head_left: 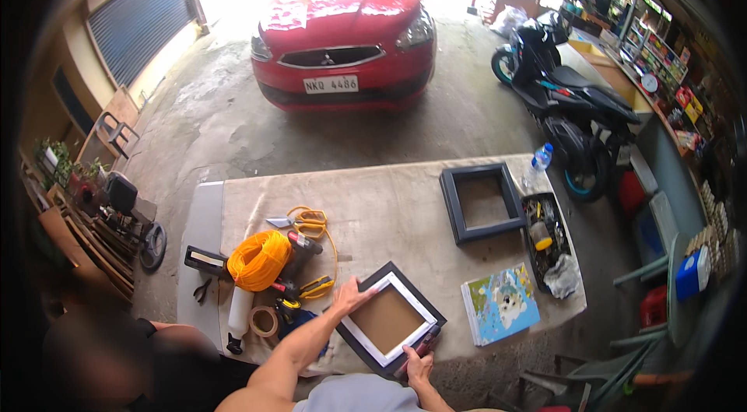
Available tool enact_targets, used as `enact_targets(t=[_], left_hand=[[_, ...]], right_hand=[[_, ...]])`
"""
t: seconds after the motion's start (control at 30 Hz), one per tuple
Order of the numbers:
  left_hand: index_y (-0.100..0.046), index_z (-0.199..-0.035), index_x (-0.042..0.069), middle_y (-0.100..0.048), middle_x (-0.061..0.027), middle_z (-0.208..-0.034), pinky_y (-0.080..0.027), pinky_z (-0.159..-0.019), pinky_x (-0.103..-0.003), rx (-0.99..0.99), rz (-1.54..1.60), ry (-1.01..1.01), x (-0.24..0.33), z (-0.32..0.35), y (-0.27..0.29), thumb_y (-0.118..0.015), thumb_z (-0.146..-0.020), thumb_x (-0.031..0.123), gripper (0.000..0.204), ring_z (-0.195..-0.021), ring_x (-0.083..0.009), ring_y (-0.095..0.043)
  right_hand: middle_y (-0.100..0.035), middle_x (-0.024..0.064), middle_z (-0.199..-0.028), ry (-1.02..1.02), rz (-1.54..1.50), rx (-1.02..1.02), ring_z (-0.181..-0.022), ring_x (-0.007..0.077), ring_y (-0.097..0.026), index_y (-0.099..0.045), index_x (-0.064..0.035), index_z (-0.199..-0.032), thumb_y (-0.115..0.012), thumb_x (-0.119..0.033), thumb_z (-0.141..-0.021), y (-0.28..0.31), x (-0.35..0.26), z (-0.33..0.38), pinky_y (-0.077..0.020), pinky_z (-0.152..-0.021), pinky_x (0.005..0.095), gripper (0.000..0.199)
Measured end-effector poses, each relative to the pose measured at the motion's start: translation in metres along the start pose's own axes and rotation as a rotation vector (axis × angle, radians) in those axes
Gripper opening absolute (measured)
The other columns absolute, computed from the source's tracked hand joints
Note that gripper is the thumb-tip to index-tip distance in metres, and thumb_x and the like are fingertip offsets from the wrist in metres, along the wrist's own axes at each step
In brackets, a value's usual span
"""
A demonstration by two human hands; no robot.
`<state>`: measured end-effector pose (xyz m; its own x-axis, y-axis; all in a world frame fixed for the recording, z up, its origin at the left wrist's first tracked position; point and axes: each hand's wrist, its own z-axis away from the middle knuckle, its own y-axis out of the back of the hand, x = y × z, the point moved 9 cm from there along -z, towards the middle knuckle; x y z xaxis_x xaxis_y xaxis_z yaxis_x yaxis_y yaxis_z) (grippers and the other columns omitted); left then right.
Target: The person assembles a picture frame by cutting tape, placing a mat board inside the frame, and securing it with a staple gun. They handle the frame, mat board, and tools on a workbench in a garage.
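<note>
A black picture frame point(359, 343) with a white inner border point(425, 329) and a brown middle lies tilted at the table's near edge. My left hand point(350, 298) grips its left side, fingers reaching over onto the white border. At the lower right corner, my right hand point(419, 367) is closed on a dark, reddish object point(425, 343) pressed along the frame's edge; its kind is partly hidden. Left of the frame sit a coil of orange cord point(260, 260), orange-handled scissors point(309, 220), a power drill point(302, 250) and a tape roll point(264, 321).
A second dark frame point(506, 227) lies at the table's far right, near a colourful picture book point(502, 307). A black tray of small items point(538, 256) and a water bottle point(542, 157) line the right edge. Beyond stand a red car point(342, 31) and a motorcycle point(572, 93).
</note>
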<state>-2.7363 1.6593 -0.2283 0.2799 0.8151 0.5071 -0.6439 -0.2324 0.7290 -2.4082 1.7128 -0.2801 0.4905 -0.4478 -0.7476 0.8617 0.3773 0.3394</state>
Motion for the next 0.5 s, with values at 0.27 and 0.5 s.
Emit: enact_targets(t=[0.27, 0.5], left_hand=[[-0.06, -0.102, 0.001, -0.066, -0.0232, -0.099, -0.05, -0.078, -0.045, -0.145, -0.135, -0.459, 0.069, -0.069, -0.022, -0.073, -0.071, 0.057, 0.064, -0.095, -0.04, -0.062], [-0.062, -0.124, 0.023, -0.053, -0.0155, -0.133, -0.039, -0.099, -0.047, 0.183, -0.383, -0.797, 0.098, -0.028, -0.036, -0.071, -0.074, 0.05, 0.057, -0.122, -0.0381, -0.047]], right_hand=[[-0.054, 0.0047, -0.074, -0.218, -0.696, -0.346, -0.066, 0.0147, -0.055, -0.048, -0.0087, -0.095, -0.058, -0.016, -0.079, 0.019, -0.019, 0.097, -0.0505, -0.061, 0.0324, 0.02], [-0.06, 0.0088, -0.101, -0.487, -0.884, -0.312, -0.094, 0.021, -0.06, -0.043, -0.0103, -0.13, -0.054, -0.003, -0.078, 0.034, 0.026, 0.147, -0.0522, -0.083, 0.0382, 0.053]])
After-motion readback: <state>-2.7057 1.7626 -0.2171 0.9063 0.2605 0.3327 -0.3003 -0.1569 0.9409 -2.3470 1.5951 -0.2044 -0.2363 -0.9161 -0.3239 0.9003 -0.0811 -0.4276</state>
